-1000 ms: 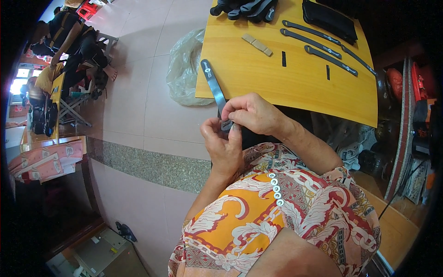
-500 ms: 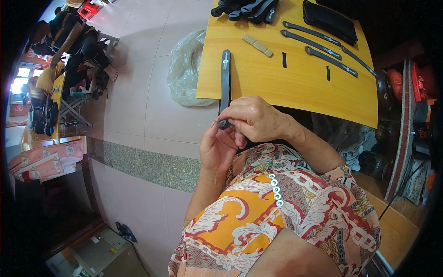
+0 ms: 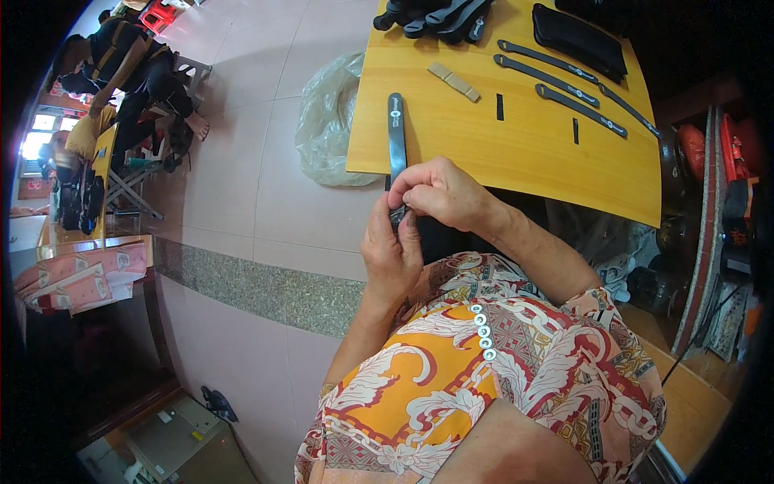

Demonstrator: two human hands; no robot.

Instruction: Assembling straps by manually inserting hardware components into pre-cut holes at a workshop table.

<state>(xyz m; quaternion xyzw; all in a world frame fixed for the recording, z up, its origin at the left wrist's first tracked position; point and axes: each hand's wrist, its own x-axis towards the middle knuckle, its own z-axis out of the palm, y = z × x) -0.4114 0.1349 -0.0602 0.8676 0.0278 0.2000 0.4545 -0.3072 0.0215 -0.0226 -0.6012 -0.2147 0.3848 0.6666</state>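
Observation:
A flat, dark grey strap [image 3: 396,129] with a white printed mark runs from the left edge of the yellow table [image 3: 427,153] toward me. My left hand [image 3: 392,250] is closed around its near end, thumb and fingers pressed together. Just above, my right hand [image 3: 447,194] pinches the same end with thumb and forefinger. The fingers partly hide that end, so its exact shape does not show. Farther right on the table lie several similar straps [image 3: 580,111].
A heap of black straps [image 3: 455,18], a black pouch [image 3: 579,42], a small tan wooden piece [image 3: 454,81] and a short black strip [image 3: 500,106] are on the table. A clear plastic bag [image 3: 322,121] sits beside it. Another person [image 3: 133,73] sits at the far left.
My left hand has risen and turned, its thumb now against the strap's end. My right hand has shifted slightly up, its fingers more curled.

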